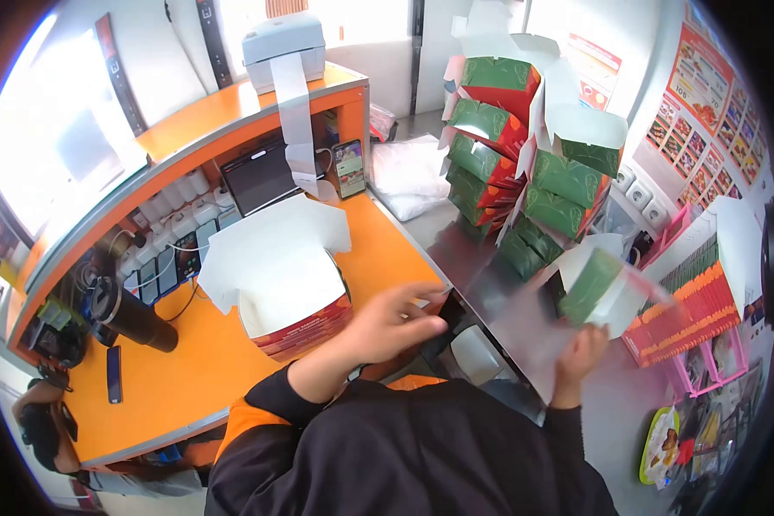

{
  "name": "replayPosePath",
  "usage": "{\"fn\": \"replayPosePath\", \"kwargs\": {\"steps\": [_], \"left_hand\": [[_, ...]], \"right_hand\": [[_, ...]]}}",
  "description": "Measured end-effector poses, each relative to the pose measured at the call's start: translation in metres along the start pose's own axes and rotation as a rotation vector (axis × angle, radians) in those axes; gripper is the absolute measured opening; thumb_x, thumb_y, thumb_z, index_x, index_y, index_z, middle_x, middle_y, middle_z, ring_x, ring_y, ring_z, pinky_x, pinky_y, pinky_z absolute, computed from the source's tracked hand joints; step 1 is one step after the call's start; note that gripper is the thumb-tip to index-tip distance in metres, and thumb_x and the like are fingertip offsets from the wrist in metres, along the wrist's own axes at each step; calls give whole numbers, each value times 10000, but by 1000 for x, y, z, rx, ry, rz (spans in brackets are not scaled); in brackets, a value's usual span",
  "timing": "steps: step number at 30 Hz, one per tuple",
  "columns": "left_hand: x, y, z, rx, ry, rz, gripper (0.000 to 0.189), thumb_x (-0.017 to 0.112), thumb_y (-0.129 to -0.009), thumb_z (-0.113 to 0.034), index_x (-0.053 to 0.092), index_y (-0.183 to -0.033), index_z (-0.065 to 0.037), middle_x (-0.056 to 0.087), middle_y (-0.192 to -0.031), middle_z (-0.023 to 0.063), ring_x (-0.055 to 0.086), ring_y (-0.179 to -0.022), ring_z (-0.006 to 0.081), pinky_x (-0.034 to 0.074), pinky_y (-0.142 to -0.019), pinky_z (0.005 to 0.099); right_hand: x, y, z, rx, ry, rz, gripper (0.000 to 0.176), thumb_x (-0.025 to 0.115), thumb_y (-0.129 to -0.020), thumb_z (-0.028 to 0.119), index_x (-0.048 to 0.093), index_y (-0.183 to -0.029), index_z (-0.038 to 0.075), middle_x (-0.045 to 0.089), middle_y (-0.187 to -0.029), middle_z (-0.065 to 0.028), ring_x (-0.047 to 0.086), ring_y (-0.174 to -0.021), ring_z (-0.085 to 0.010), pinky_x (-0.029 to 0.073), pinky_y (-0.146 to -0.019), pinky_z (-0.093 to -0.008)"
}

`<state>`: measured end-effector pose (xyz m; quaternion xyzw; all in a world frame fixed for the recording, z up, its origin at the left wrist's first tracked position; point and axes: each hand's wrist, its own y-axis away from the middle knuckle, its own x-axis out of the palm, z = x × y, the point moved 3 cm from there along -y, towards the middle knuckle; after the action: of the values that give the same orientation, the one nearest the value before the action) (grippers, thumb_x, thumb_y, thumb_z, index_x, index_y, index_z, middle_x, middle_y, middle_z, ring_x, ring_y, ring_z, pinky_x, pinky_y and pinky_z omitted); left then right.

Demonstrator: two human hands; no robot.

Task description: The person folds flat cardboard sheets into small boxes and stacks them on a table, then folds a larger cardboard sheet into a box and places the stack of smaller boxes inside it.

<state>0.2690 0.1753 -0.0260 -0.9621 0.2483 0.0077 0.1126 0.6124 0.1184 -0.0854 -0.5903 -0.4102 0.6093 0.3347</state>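
Note:
My right hand (581, 354) is closed at the lower edge of a green-and-white cardboard food box (592, 286), which is smeared by motion above the metal counter. My left hand (397, 323) hovers near the orange counter's edge, fingers stretched out and holding nothing. To its left stands an open red food box (297, 331) with its white lid flaps raised. Beyond the right hand, green-and-red food boxes (490, 159) rise in leaning stacks with white flaps up. At the right, a dense row of flat folded cartons (692, 297) leans beside the held box.
The orange counter (155, 387) carries a dark tumbler (133, 314) and a phone (114, 375). A label printer (284, 52) trails paper from the shelf. Plastic bags (410, 172) lie on the metal counter (525, 331). Another person (47, 430) is at lower left.

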Motion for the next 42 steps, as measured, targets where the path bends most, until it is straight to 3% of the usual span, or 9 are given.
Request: {"fn": "replayPosePath", "kwargs": {"steps": [4, 8, 12, 17, 19, 26, 28, 31, 42], "left_hand": [[41, -18, -10, 79, -55, 78, 1026, 755, -696, -305, 65, -1414, -55, 269, -1367, 245, 487, -1129, 306, 410, -924, 366], [26, -17, -3, 306, -123, -294, 926, 672, -735, -136, 51, -1420, -71, 285, -1367, 195, 380, -1222, 271, 336, -989, 361], [-36, 12, -9, 227, 538, -644, 794, 487, -764, 73, 76, -1425, -82, 360, -1314, 144, 476, -1086, 214, 430, -879, 312], [-102, 56, -15, 41, 470, -786, 684, 430, -753, -40, 233, -1404, -110, 387, -1304, 155, 444, -1149, 258, 458, -847, 357], [-127, 66, -15, 26, 235, -869, 612, 453, -756, -65, 331, -1355, -72, 468, -1219, 149, 485, -1089, 226, 457, -825, 327], [-216, 106, 11, -759, -1214, -583, 322, 542, -756, -137, 583, -1028, 30, 615, -967, 212, 586, -924, 332, 456, -810, 386], [-218, 107, 8, -841, -1257, -434, 316, 561, -746, -146, 583, -1010, 28, 592, -1003, 232, 559, -955, 364, 447, -821, 407], [-227, 115, 11, -857, -1249, -435, 316, 559, -738, -134, 578, -1005, 34, 586, -1009, 237, 550, -967, 375, 443, -828, 413], [-244, 130, 19, -739, -1340, -396, 275, 431, -721, -15, 591, -936, 44, 599, -966, 246, 566, -924, 383, 454, -806, 416]], "right_hand": [[-6, -24, 114, -194, -681, 178, 174, 548, -702, 42, 576, -873, 58, 540, -872, -131, 514, -862, -315, 320, -902, -514], [2, -57, 155, -546, -690, 343, 150, 618, -750, 108, 633, -886, 169, 545, -987, -102, 506, -1022, -264, 281, -956, -542], [0, -91, 163, -210, -684, -139, 540, 658, -753, 283, 437, -1230, 160, 410, -1186, -160, 401, -1158, -294, 245, -993, -553], [94, -101, 209, 616, -1888, 1082, 834, 608, -770, 449, 152, -1381, 112, 425, -1256, -173, 540, -1042, -342, 485, -834, -458], [100, -110, 244, 659, -2243, 1184, 740, 482, -836, 534, 151, -1374, 148, 517, -1116, -161, 642, -711, -297, 546, -579, -379], [147, -97, 303, 550, -1706, 1456, 664, 487, -888, 400, 207, -1379, 52, 547, -1041, -194, 572, -499, -159, 454, -443, -250], [143, -94, 307, 279, -1514, 1519, 650, 486, -889, 410, 325, -1306, -63, 601, -939, -185, 605, -601, -180, 471, -519, -285], [158, -77, 314, -218, -1477, 892, 604, 498, -885, 371, 384, -1255, -92, 608, -927, -189, 614, -771, -269, 480, -666, -345], [140, -82, 319, -468, -1192, 904, 248, 543, -841, 242, 603, -811, 4, 519, -756, -137, 554, -730, -302, 458, -660, -370]]}}
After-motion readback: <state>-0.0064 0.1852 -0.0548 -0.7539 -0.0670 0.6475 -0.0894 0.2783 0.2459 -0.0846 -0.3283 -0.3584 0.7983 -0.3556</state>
